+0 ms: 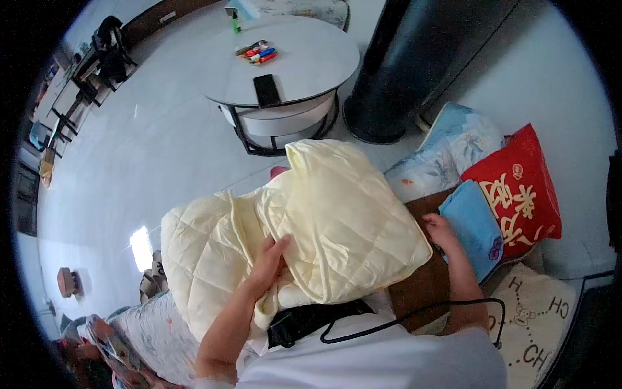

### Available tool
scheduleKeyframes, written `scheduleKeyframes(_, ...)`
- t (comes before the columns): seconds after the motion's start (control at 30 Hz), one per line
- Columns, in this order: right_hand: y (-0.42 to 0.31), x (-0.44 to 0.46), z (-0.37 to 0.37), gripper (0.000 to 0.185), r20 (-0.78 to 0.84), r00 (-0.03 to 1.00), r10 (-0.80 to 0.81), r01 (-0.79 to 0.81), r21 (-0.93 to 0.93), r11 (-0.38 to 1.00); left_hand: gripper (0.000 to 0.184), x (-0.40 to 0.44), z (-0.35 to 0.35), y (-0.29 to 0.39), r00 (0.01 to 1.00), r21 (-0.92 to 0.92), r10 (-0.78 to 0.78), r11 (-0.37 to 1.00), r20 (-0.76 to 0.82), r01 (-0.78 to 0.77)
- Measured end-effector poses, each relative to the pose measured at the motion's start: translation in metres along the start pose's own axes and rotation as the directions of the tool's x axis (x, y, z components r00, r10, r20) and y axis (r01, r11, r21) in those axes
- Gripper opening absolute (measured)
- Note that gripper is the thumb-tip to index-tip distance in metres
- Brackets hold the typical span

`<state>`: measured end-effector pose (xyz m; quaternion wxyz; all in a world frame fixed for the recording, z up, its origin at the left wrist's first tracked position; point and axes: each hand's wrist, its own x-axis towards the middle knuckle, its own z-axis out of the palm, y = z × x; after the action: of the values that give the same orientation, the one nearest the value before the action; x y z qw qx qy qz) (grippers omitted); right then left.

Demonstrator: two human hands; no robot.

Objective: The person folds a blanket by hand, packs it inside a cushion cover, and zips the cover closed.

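On quilt point(353, 227) | left hand point(267, 264) clasping, fingers partly hidden | right hand point(442, 231) nearby

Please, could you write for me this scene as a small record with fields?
left hand: gripping cream quilted bedding
right hand: fingers curled, beside light-blue cloth
red cushion: partly covered by that cloth
round table: bears flat black object, small colourful items
dark column: beside the table

Soft, dim, cool light is filling the room, glare is burning white on the floor point(97, 207), and fisheye edges are bending into black.
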<state>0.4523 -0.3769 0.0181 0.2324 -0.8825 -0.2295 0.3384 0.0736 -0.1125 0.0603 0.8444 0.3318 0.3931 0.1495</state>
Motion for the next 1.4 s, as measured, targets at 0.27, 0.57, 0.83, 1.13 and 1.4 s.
scheduleKeyframes(0.27,-0.284,-0.068,0.116,0.062,0.144,0.763,-0.631,0.617,-0.456,0.642,0.036,0.023,-0.002,-0.017,0.997,0.182,0.055,0.982,-0.057,-0.044)
scheduleKeyframes(0.57,-0.265,-0.022,0.135,0.058,0.075,0.844,-0.532,0.452,-0.633,0.628,0.037,0.016,-0.011,-0.022,0.995,0.22,0.065,0.972,0.078,-0.08)
scheduleKeyframes(0.83,-0.268,-0.074,-0.028,0.07,0.18,0.838,-0.515,0.437,0.345,0.831,0.041,0.051,0.006,0.005,0.935,0.322,0.3,0.881,0.188,-0.348)
scheduleKeyframes(1.13,-0.22,-0.089,0.039,0.074,0.338,0.721,-0.605,0.518,0.317,0.794,0.044,0.089,0.004,-0.016,0.961,0.065,0.27,0.96,0.064,-0.274)
scheduleKeyframes(1.4,-0.22,-0.094,0.121,0.07,0.395,0.595,-0.7,0.775,-0.05,0.63,0.039,0.054,0.004,0.002,0.946,0.121,0.247,0.967,-0.211,-0.226)
